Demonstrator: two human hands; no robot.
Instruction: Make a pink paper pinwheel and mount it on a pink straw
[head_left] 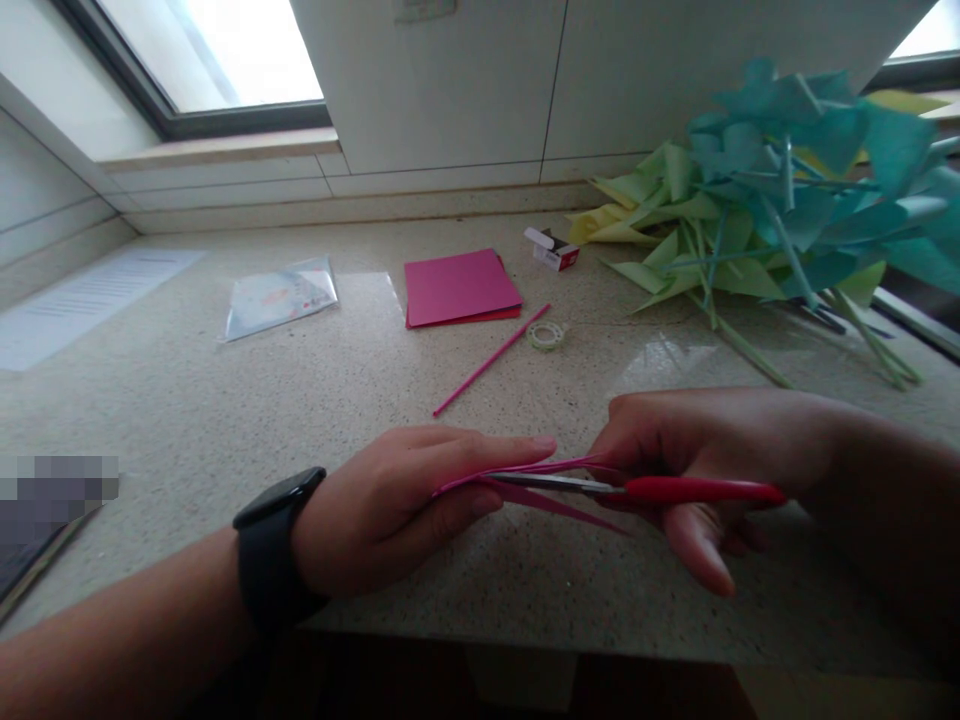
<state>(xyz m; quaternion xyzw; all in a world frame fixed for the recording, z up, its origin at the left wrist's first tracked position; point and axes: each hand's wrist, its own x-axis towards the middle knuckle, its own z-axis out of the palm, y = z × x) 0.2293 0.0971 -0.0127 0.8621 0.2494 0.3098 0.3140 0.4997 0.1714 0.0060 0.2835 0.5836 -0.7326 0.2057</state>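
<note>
Near the counter's front edge, my left hand (397, 500), with a dark watch (274, 510) on its wrist, is closed on a piece of pink paper (559, 505). Red-handled scissors (697, 489) are in my right hand (675, 450). Their blades point left and lie between layers of the pink paper, reaching toward my left fingertips. One strip of the paper hangs below the blades. My right fingers partly hide the far end of the paper. Beyond my hands a thin pink stick (491, 361) lies slantwise, touching or close to a roll of tape (546, 335).
Pink sheets (461, 288) with red beneath lie farther back, beside a small open box (553, 250). A clear packet (281, 298) and a printed sheet (90, 300) are left. Blue and green paper pinwheels (787, 190) are heaped at right. A dark object (49, 530) sits at the left edge.
</note>
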